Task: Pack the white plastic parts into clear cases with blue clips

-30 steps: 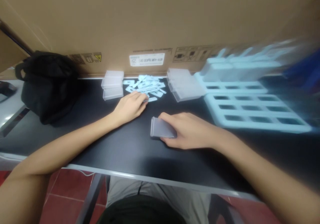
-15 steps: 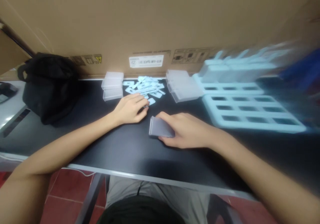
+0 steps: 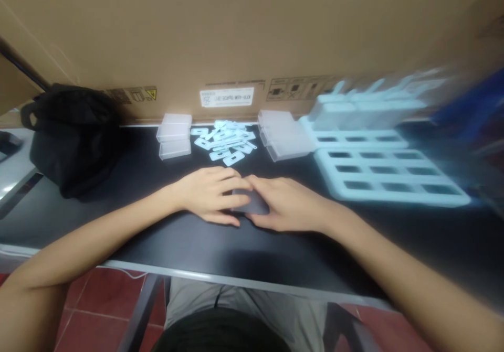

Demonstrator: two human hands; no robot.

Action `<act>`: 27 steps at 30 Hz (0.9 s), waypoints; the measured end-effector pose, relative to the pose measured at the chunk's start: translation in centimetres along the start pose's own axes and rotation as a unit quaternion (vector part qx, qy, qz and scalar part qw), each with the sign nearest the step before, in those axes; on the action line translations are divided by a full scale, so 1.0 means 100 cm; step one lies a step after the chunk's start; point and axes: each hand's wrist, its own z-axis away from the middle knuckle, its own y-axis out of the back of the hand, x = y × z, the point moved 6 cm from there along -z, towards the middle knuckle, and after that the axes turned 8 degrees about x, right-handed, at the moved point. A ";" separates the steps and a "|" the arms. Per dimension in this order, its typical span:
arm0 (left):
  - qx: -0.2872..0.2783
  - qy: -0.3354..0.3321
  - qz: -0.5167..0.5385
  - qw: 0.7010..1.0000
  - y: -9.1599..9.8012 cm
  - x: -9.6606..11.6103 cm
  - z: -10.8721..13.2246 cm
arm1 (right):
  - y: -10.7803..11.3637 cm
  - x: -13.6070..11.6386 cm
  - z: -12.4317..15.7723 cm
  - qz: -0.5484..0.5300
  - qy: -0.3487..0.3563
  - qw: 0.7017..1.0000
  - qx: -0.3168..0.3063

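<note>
My right hand (image 3: 285, 204) is wrapped round a small translucent plastic box (image 3: 252, 204), thumb on the far side and fingers on the near side, just over the black table. From the left, my left hand (image 3: 214, 194) closes over the box's left end. Its fingers reach across the top, with the thumb on the near side. That end lies hidden under the fingers, and so does any small piece between them. Behind my hands is a loose pile of light blue flat pieces (image 3: 228, 141), each with a rectangular opening.
Clear plastic boxes stand left (image 3: 173, 142) and right (image 3: 285, 136) of the pile. Light blue slotted trays (image 3: 394, 195) and upright blue holders (image 3: 368, 112) fill the right side. A black bag (image 3: 74, 142) sits at left. Behind everything rises a large cardboard box (image 3: 236, 37).
My left hand has come from the edge of the blue pile toward me and right, onto the box's left end. My right hand keeps hold of the box in nearly the same place.
</note>
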 end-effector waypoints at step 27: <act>-0.020 0.338 -0.136 0.931 0.085 -0.122 0.152 | -0.001 0.010 -0.001 0.017 0.001 1.000 0.026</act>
